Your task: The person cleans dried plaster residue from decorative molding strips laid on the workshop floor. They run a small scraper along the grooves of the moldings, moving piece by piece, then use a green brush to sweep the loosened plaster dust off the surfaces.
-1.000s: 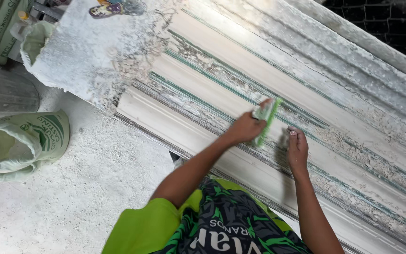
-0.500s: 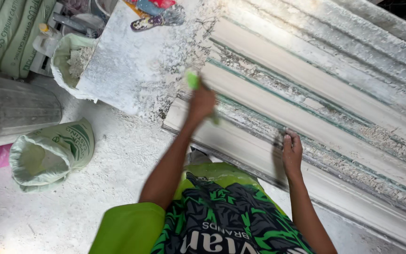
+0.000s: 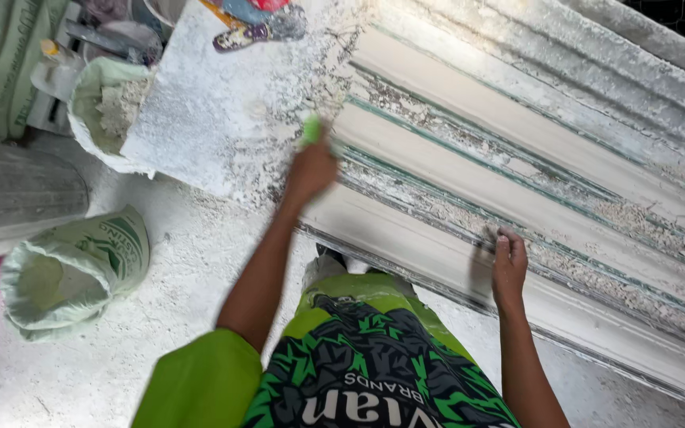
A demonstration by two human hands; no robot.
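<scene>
Left hand [image 3: 311, 168] clenched round green scraper [image 3: 309, 130]: light, stiff, likely dusty-slick; grip mid-handle. Right hand [image 3: 509, 265] flat, released, bracing long rigid moulding [image 3: 469, 170].

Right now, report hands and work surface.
Left hand shut on green plastic scraper, at the long white ribbed plaster moulding. Right hand flat on its lower edge. Plaster crumbs along the grooves.

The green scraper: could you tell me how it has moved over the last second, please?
The left hand has swept the green scraper leftward along the ridged white mould to its powder-strewn end, still gripping it. The right hand has stayed pressed on the mould's near edge.
</scene>
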